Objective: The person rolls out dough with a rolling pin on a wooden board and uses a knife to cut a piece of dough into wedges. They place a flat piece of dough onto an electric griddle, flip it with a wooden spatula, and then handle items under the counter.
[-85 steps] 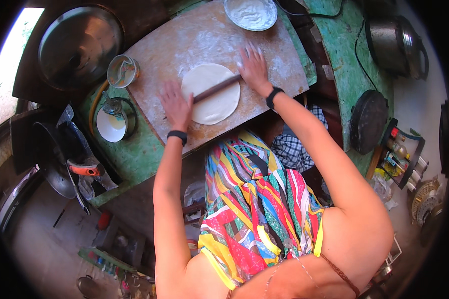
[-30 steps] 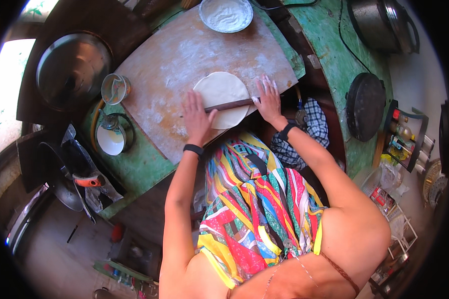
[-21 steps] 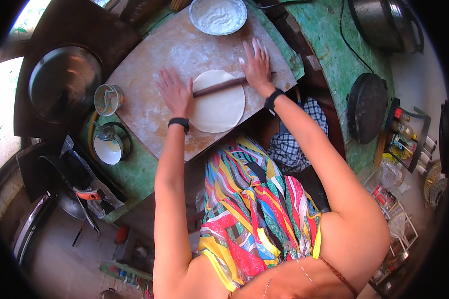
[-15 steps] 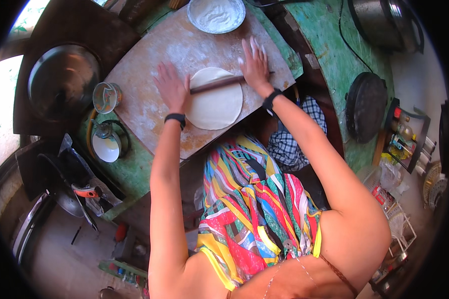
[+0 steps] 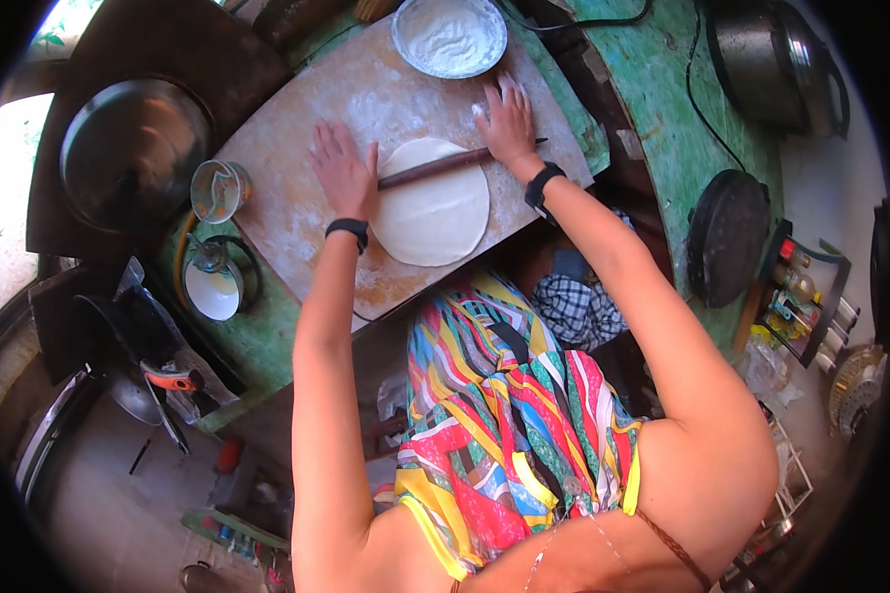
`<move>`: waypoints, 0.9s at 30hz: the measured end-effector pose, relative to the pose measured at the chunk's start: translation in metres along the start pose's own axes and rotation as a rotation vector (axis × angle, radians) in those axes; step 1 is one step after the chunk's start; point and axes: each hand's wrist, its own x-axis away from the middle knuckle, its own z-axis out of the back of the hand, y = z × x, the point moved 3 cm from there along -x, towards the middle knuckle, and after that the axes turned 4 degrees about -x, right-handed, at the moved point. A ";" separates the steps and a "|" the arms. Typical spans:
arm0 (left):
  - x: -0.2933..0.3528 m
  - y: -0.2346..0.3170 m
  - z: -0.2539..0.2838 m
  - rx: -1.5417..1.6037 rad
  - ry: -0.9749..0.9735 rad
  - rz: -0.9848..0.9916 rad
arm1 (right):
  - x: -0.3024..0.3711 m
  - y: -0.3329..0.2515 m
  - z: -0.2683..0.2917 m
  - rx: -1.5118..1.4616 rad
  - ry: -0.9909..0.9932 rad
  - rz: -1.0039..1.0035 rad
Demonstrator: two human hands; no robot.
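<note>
My left hand (image 5: 346, 178) and right hand (image 5: 509, 127) lie over the two ends of a slim dark rolling pin (image 5: 435, 166), fingers stretched out and loosely spread, not curled around it. The pin slants across the upper part of my round, flat dough sheet (image 5: 431, 222), which lies near the close edge of the floured board (image 5: 297, 128), below the flour bowl (image 5: 445, 73).
</note>
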 end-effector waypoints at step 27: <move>0.191 0.052 0.043 0.399 -0.234 -0.114 | 0.139 0.024 -0.029 -0.786 -0.979 -0.616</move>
